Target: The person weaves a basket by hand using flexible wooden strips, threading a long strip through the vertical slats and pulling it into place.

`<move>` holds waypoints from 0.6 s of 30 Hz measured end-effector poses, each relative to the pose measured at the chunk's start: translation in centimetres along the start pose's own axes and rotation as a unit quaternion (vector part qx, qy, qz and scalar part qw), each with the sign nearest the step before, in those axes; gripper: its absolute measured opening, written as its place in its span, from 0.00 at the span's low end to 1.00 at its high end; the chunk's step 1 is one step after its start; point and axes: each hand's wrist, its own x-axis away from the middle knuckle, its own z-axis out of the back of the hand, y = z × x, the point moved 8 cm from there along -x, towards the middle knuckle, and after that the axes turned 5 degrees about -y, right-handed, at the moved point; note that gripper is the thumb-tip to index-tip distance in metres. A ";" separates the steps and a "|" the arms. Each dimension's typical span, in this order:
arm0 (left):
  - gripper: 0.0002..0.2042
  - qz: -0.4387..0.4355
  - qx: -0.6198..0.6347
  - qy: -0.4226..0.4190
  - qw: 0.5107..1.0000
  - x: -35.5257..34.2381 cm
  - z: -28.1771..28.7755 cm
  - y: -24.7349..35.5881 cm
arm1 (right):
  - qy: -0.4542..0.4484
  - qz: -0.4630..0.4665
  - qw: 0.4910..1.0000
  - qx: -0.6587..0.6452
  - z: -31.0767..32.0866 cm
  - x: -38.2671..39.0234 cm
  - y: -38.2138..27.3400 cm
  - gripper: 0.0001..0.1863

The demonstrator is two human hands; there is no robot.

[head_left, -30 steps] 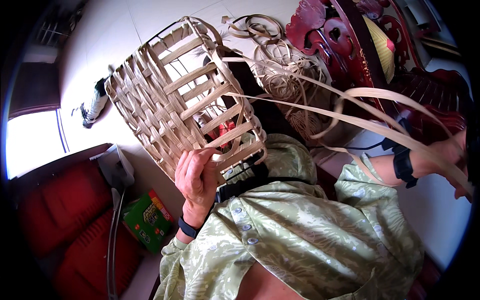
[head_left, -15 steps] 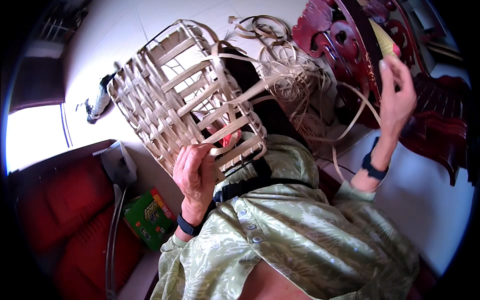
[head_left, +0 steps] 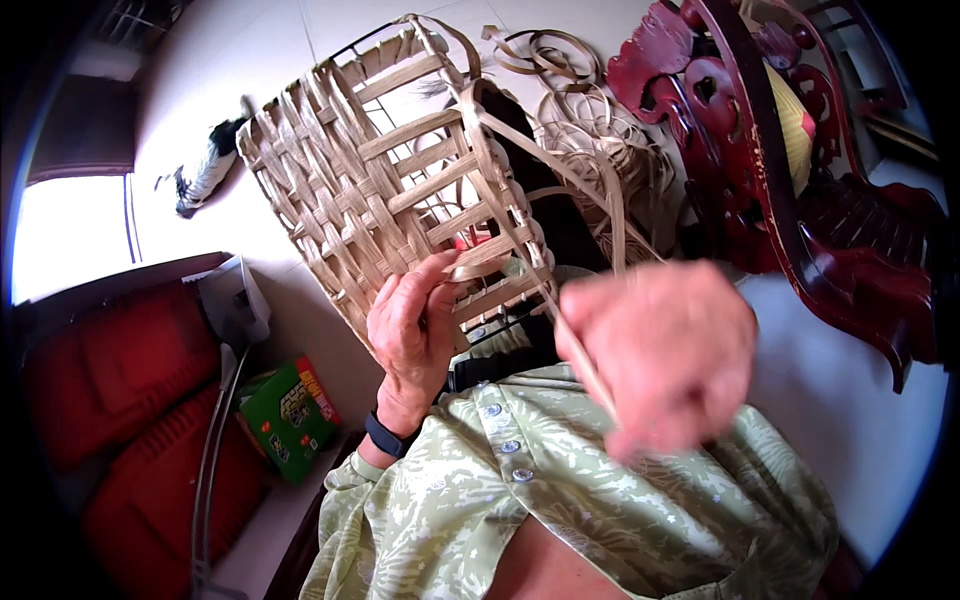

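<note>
An open-framed basket [head_left: 340, 170] of flat tan strips tilts in front of me, its left part densely woven, its right part showing gaps between crossing strips. At its near edge my left hand [head_left: 410, 325] is closed, thumb and fingers pinching a strip end [head_left: 478, 270]. My right hand [head_left: 665, 355], smeared by motion, is just right of the basket. A narrow strip [head_left: 585, 360] runs taut from the basket's near right corner to this hand's lower side, and the hand looks closed on it. Its fingertips are blurred.
A tangled heap of loose strips [head_left: 600, 135] lies on the floor beyond the basket. A carved dark-red wooden chair [head_left: 775, 190] stands at the right with a yellow item [head_left: 797, 130] on it. At the left are red cushions [head_left: 120, 380], a green box [head_left: 290, 420] and a white lamp-like object [head_left: 235, 300].
My right hand has swept from beside the chair down and leftward, close to the basket. The strip there now runs taut. The basket and left hand have shifted slightly right in view.
</note>
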 end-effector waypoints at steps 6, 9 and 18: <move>0.10 -0.058 -0.042 0.000 0.997 0.8 0.3 -0.6 | -0.119 0.122 0.895 -0.413 -7.2 -1.8 -3.0 0.17; 0.23 -0.011 -0.023 -0.023 0.999 1.1 -0.2 -1.1 | -0.129 0.093 0.838 -0.523 -8.4 -1.5 -1.7 0.18; 0.18 -0.164 -0.115 -0.087 0.976 -1.2 -0.9 3.0 | -0.204 0.020 0.824 -0.528 -9.6 -2.3 -2.0 0.19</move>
